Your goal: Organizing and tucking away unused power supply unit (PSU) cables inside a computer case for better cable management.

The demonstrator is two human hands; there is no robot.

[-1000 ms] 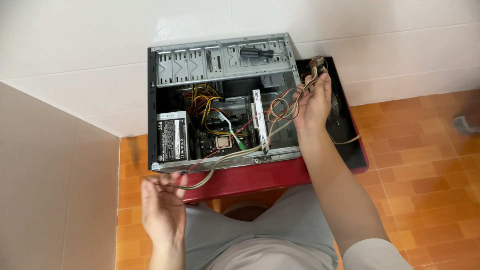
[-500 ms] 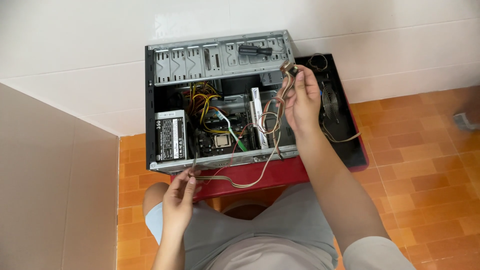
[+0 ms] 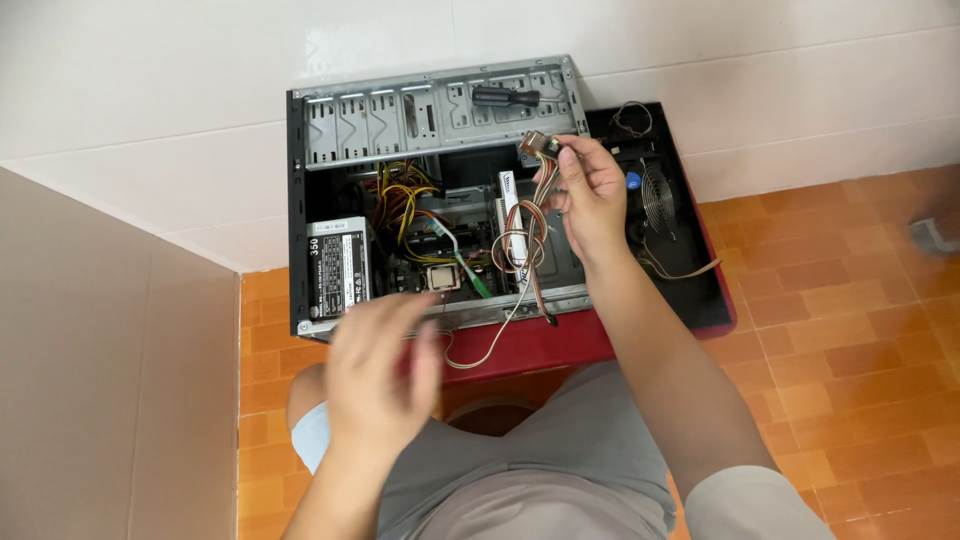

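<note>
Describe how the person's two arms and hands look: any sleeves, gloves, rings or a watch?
Both hands are bare, with no gloves. The right hand shows no ring, and its wrist and forearm are uncovered, without a watch; a light beige short sleeve begins near the elbow. The left hand is blurred, so small details cannot be told, but no glove or sleeve shows on it.

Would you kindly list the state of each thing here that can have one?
Computer case: side panel off, lying open.
Side panel: detached, flat beside the case.
Cable bundle: looped, hanging from the right hand.
Screwdriver: resting unused on the case.
Left hand: blurred, empty.
</note>
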